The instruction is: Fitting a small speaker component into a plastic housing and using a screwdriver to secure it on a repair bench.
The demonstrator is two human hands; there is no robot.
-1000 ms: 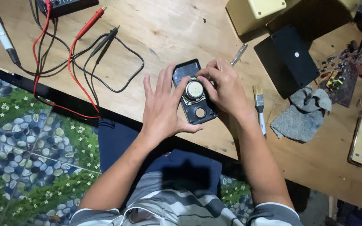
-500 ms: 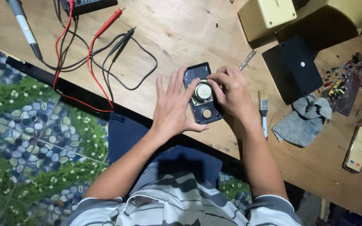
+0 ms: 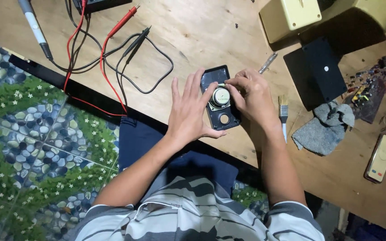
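Left hand (image 3: 192, 111) lies flat, fingers spread, steadying black casing (image 3: 220, 98); right hand (image 3: 254, 96) pinches round speaker (image 3: 220, 96).

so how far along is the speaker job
Done: the round speaker already sits in the open black case on the bench.
In hand: the left hand steadies the case while the right hand pinches at the speaker's top edge.
Left: the case is unclosed; the black panel lies apart, to the right.
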